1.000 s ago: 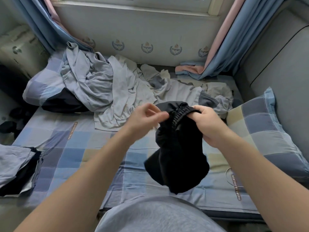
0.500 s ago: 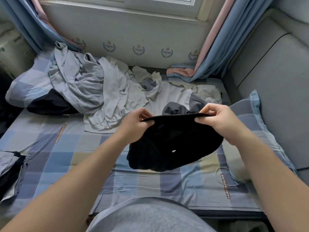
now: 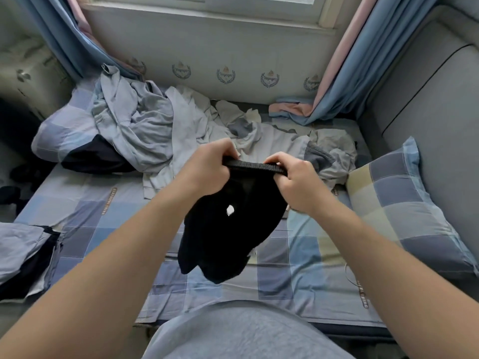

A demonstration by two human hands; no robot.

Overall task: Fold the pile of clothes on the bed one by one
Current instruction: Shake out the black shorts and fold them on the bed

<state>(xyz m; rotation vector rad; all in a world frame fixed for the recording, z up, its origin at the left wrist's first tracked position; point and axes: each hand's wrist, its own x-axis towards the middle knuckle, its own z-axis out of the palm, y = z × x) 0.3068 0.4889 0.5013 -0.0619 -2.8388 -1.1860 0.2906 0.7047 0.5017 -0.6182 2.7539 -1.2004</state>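
In the head view, a black garment [image 3: 228, 229] is held up above the checked bed sheet [image 3: 77, 203], in front of the person's body. Its ribbed elastic waistband [image 3: 255, 167] is stretched in a short, nearly level line between the two hands. The left end of the band is gripped by the left hand [image 3: 207, 172], whose fingers are curled over the top edge. The right end is pinched by the right hand [image 3: 295, 185], with the thumb on top and the fingers tucked beneath. The rest of the garment hangs below the band in loose, dark folds, and its lowest part is seen over the middle of the sheet; whether it touches the sheet cannot be told. A small white mark [image 3: 230, 210] is seen on the dark cloth, possibly a label or a gap. Behind the hands, a pile of clothes [image 3: 145, 130] in pale grey and blue is spread along the far side of the bed, below the window wall. A checked pillow [image 3: 396, 200] is propped at the right edge, and a stack of folded clothes [image 3: 23, 250] is laid at the left edge.
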